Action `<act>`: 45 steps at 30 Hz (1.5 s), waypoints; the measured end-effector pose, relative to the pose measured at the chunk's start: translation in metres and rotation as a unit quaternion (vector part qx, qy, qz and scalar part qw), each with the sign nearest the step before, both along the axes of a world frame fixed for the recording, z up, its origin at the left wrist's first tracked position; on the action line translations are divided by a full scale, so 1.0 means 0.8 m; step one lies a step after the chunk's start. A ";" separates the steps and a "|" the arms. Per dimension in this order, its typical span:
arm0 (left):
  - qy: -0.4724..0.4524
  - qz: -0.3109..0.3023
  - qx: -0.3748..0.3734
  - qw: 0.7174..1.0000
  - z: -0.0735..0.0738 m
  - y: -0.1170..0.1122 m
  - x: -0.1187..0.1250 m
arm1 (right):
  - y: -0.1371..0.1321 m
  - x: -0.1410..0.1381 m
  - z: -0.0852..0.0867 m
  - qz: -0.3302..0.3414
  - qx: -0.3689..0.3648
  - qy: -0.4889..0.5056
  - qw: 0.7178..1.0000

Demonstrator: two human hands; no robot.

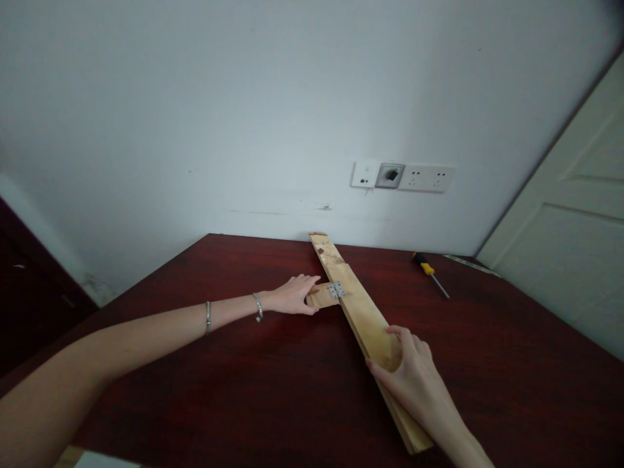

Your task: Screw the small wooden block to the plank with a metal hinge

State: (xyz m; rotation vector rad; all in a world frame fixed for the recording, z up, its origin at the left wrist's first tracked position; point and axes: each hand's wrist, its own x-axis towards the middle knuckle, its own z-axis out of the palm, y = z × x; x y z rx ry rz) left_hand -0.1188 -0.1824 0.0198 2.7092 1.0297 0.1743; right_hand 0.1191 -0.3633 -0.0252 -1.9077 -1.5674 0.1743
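Note:
A long pale wooden board (358,299) lies slantwise across the dark red table, its far end close to the wall. A metal hinge (337,290) joins its left edge to a short wooden piece (322,296). My left hand (293,295) grips the outer end of that short piece between thumb and fingers. Across the nearer half of the long board, my right hand (407,364) is closed, thumb on the left edge and fingers on the top and right side. Its palm hides part of the board.
A screwdriver (429,268) with a black and yellow handle rests on the table (234,377) at the back right. Sockets (423,178) are set in the wall behind. A white panelled door (575,214) stands at the right. A flat strip (470,264) lies near the back right edge.

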 end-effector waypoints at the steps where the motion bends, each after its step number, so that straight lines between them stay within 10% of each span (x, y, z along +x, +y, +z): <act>1: 0.000 -0.011 -0.003 1.000 -0.002 0.000 0.004 | -0.006 -0.004 -0.001 -0.015 -0.002 -0.002 1.000; 13: 0.028 -0.060 -0.018 0.998 -0.013 0.004 0.029 | -0.039 -0.034 -0.023 -0.112 -0.017 -0.059 0.992; 35: 0.040 -0.070 -0.056 0.995 -0.016 0.009 0.031 | -0.041 -0.057 0.001 -0.110 -0.092 -0.173 0.974; 39: 0.082 -0.065 -0.088 0.991 -0.008 0.010 0.031 | -0.035 -0.019 0.016 -0.068 -0.086 -0.188 0.976; 45: 0.134 -0.050 -0.148 0.979 0.008 0.024 0.028 | 0.064 0.137 0.068 -0.086 -0.095 -0.179 0.975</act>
